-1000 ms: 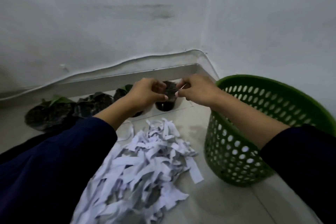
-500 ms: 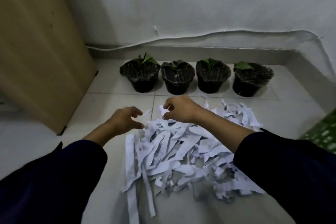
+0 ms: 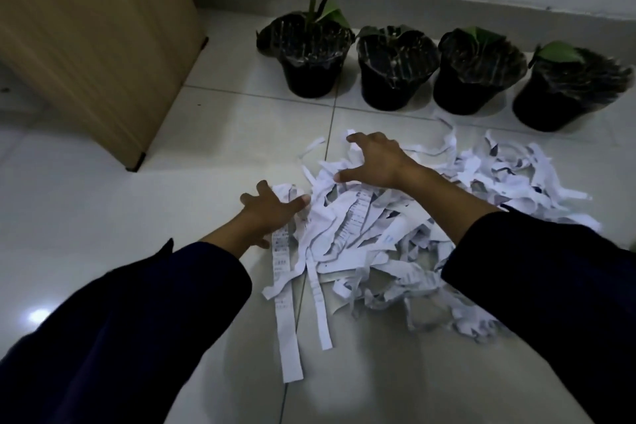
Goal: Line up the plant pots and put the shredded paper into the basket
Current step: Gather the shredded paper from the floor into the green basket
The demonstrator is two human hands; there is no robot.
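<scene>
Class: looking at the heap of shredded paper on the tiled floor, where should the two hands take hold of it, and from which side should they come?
Take the shredded paper at its thick tangled middle, not the loose strips trailing toward the viewer. Come from above with spread fingers, the left hand at the left edge and the right hand at the far edge, then scoop inward. The strips overlap there, so a bunch probably lifts together.

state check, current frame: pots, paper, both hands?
plant pots: four, upright, in a row along the wall
shredded paper: loose pile on the floor, none picked up
left hand: open, fingers spread, at the pile's left edge
right hand: open, fingers spread, over the pile's far side
basket: not in view
</scene>
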